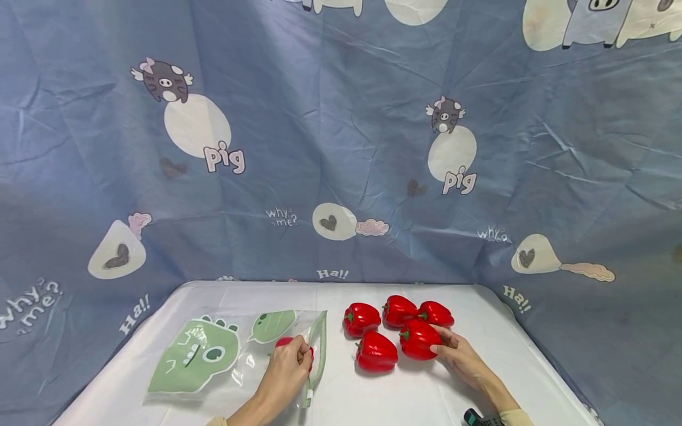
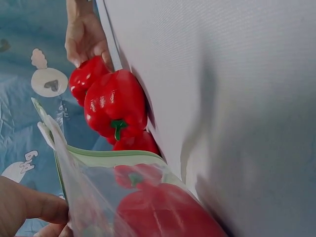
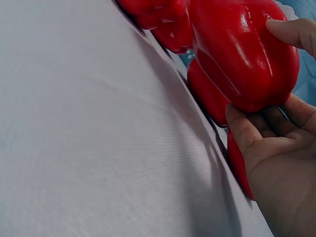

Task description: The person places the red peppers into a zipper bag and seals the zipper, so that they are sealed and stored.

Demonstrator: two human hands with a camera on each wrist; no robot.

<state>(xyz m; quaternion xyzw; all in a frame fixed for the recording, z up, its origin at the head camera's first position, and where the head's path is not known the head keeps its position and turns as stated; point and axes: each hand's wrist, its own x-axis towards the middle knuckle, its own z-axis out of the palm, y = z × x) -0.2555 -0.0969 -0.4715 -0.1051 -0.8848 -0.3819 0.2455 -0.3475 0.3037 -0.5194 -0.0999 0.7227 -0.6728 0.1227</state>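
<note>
Left hand [image 1: 288, 362]: the forearm extends from the near edge toward the far right, with the back of the hand uppermost. Thumb and fingers pinch the clear bag [image 1: 247, 370] close to its green-edged mouth, which faces right. A bagged pepper [image 2: 165, 212] lies inside, just behind the mouth.

Right hand [image 1: 462, 359]: the forearm extends from the near right toward the far left. The thumb presses the near side of the gripped pepper [image 1: 418, 340] and the fingers curl round its far side — the hold is at the right end, stem to the left. Whether this pepper clears the white table [image 1: 367, 399] cannot be told.

Four loose peppers [image 1: 376, 353] surround the gripped one — one to its left, three on the far side.
</note>
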